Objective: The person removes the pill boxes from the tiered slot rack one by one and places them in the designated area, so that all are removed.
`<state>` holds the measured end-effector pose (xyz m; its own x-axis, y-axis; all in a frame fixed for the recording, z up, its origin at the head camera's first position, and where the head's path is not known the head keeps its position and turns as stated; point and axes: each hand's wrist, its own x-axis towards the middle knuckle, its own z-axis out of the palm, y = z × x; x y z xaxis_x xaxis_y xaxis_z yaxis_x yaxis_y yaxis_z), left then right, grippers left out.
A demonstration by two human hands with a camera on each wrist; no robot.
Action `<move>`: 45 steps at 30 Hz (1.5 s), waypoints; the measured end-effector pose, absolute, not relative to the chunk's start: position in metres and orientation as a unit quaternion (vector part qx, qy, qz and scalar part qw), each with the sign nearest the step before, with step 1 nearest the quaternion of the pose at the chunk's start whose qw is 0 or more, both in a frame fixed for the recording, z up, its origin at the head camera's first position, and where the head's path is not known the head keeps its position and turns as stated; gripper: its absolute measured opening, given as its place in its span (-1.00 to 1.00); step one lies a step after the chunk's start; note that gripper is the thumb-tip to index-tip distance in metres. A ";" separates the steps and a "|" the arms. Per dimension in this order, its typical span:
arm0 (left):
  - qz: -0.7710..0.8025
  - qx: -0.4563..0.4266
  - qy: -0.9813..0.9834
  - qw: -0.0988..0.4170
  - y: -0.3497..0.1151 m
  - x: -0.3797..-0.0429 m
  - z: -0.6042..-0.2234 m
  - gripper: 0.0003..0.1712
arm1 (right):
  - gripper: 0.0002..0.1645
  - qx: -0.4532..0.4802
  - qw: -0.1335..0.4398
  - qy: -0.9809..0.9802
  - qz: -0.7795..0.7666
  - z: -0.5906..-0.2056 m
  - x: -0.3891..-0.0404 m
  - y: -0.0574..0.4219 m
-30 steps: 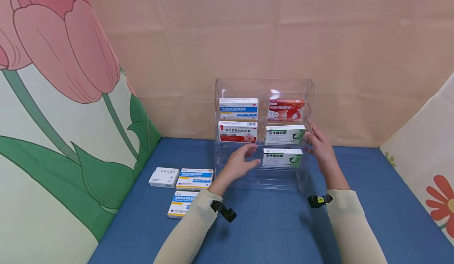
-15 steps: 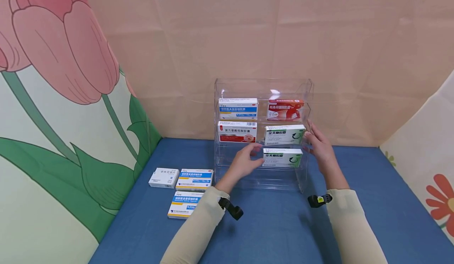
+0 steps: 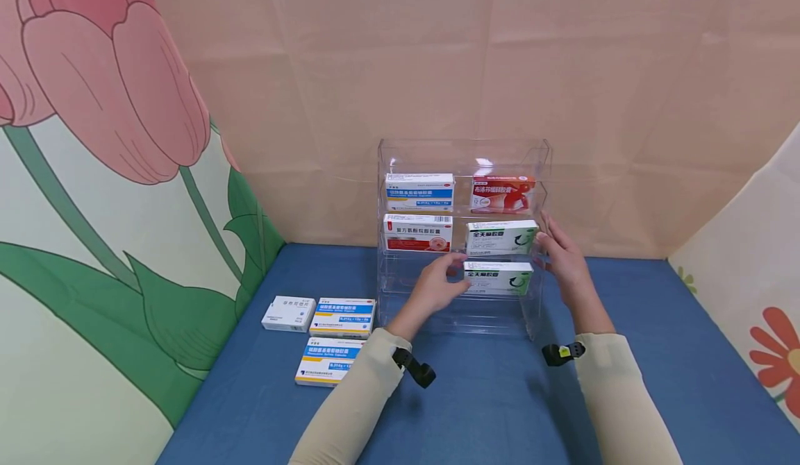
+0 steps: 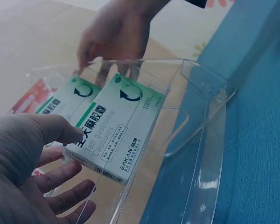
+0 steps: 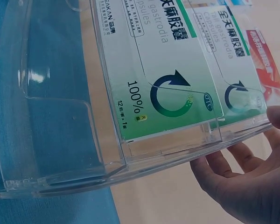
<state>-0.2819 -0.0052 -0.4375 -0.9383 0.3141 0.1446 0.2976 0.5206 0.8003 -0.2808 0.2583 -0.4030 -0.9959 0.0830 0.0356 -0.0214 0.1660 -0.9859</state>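
Table [image 3: 487, 409]: lower green box [image 3: 498, 280] between left hand [image 3: 432, 286] (pinching it), right hand [image 3: 567, 265] (gripping rack [image 3: 462, 323]).

Left grip [image 3: 435, 284] partly hides lower green box [image 3: 500, 280]

A staged setting is suggested by a blue-topped table [image 3: 487, 402] bordered by a plain pinkish backdrop [image 3: 350, 90] and flower-printed side panels [image 3: 106, 194].

- The blue table [image 3: 481, 416] is bearing a clear rack [image 3: 487, 316].
- A white box [image 3: 289, 313] and two blue-and-white boxes [image 3: 342, 317] are lying beside it.
- The rack is holding two green-and-white boxes [image 3: 498, 279] and three others [image 3: 418, 234].
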 end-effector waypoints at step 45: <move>0.519 0.181 0.835 -0.032 -0.012 -0.272 -0.417 -0.66 | -0.29 -0.022 0.037 -0.760 0.649 -0.402 -0.280 0.258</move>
